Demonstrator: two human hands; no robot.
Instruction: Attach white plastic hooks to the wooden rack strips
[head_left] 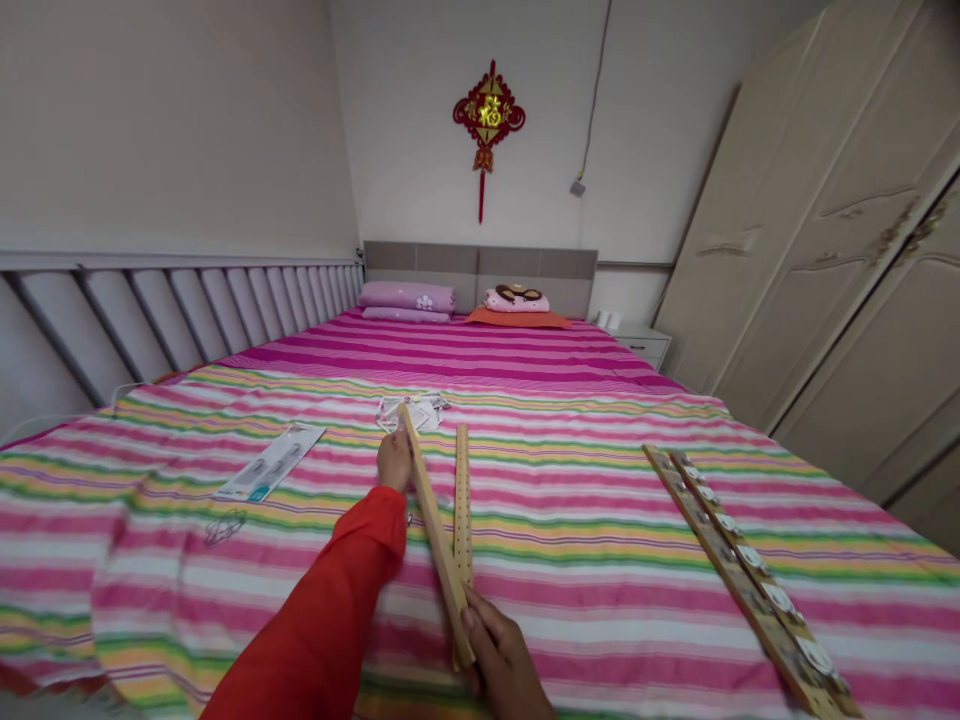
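My left hand (394,460), in a red sleeve, is closed around the far end of a wooden strip (435,535). My right hand (501,650) grips the near end of the same strip, which is tilted up on edge above the bed. Just right of it, a second wooden strip (463,500) with rows of small holes lies on the striped sheet. Crumpled plastic wrappers (424,410) lie beyond my left hand. A flat clear package (274,462) with a few pieces inside rests to the left, and a small tangle of thin wire or string (226,526) is nearer me.
On the right lie two wooden strips (720,545) with white round and metal fittings along them. A metal railing (225,300) runs along the left side. Pillows (409,297) and a headboard (536,275) stand at the far end, with a wardrobe (817,240) at the right.
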